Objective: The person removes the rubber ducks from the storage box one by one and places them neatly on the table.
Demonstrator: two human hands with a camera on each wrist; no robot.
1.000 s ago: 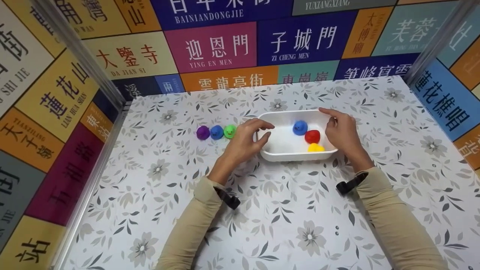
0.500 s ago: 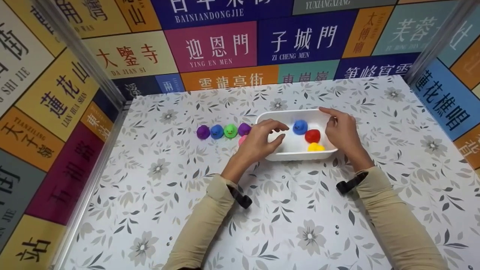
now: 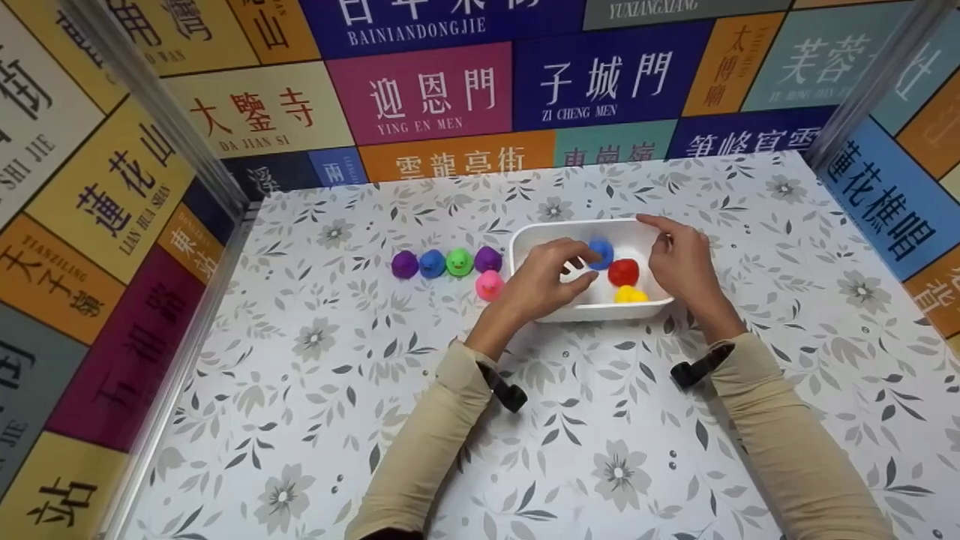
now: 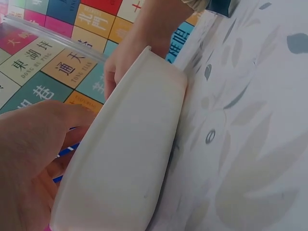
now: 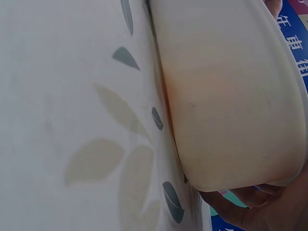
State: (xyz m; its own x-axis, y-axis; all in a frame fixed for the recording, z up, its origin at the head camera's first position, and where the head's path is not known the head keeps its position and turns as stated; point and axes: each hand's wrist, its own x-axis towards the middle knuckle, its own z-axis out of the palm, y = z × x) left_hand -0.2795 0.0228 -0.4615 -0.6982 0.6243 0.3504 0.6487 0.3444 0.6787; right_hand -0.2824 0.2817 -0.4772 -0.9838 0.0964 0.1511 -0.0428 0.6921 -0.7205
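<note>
Moving rightward, the left hand (image 3: 546, 283) nears a blue duck (image 3: 603, 252).

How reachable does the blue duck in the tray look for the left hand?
Probably yes: the left hand is over the open tray, right by the blue duck, its thumb and fingers apart, with nothing visible blocking it.

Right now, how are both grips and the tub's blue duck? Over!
Left grip over tub, nothing pinched. Right grip holding tub's right end. Blue duck inside, near left grip, touch unclear. Red toy beside it, likely not blocking.
</note>
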